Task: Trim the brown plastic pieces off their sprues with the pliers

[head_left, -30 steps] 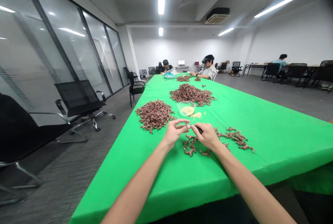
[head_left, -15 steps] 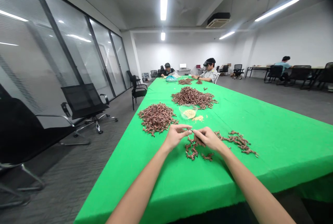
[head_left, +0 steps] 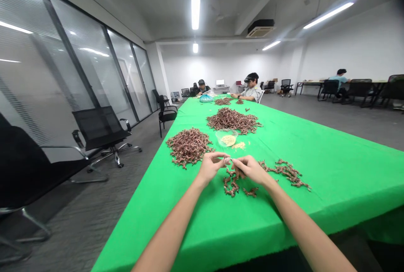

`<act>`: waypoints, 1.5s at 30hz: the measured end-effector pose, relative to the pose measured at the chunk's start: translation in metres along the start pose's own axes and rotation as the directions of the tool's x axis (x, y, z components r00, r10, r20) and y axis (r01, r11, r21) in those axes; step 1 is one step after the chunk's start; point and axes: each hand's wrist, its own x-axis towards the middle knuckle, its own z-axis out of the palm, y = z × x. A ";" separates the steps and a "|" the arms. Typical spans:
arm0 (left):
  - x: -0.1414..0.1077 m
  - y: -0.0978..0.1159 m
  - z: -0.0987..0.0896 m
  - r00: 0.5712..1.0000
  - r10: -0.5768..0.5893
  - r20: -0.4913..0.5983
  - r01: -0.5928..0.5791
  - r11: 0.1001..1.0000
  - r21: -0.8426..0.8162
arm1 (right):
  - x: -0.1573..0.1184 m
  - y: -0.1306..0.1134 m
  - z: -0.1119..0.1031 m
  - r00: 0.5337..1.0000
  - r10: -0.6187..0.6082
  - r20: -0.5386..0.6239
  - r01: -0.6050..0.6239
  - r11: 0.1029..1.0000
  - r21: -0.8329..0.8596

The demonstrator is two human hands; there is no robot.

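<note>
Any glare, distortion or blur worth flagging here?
Head view: central ceiling light blooms white; glass partition carries bright reflections; left-edge chair looks stretched; upper-right corner falls dark; detail between left grip and right grip is too small to read.

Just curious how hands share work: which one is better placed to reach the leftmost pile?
Probably the left hand: it's nearer the leftmost pile, while the right hand is farther away.

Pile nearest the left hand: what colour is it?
The pile is reddish brown with paler flecks; the head view shows it best.
</note>
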 end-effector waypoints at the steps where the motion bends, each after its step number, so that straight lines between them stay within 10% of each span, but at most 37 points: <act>1: 0.000 0.000 0.000 1.000 -0.002 -0.009 0.002 1.000 -0.003 | 0.000 0.001 0.000 0.999 -0.023 -0.040 0.021 0.999 -0.045; 14: -0.001 0.007 0.008 0.989 -0.073 -0.126 0.063 0.995 -0.077 | -0.001 0.003 -0.001 0.950 -0.231 -0.209 0.106 0.870 -0.482; 45: 0.000 -0.002 0.004 0.995 -0.090 0.036 0.095 0.981 -0.171 | -0.001 0.005 -0.001 0.879 -0.392 -0.271 0.038 0.625 -0.780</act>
